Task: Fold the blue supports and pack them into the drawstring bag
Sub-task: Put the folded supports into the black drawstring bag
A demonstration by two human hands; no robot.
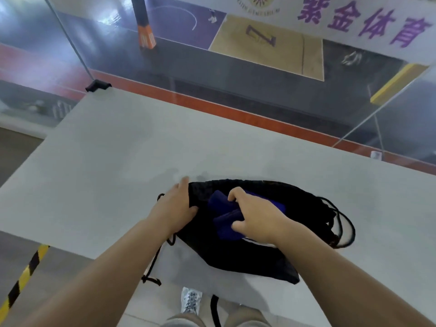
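Right hand [257, 215] grips folded dark-blue fabric supports [226, 220] w/ curled fingers at mouth of black drawstring bag [236, 253]; left hand [175, 208] pinches bag's rim on grey tabletop [118, 161].

A black fabric drawstring bag [236, 253] lies flat on the near part of a pale grey tabletop [118, 161], its mouth turned to the left and its black cords looping out past its right end and trailing off the near edge. Two folded dark-blue fabric supports [223, 210] sit bunched together at the bag's mouth, lying against the black cloth, partly covered.
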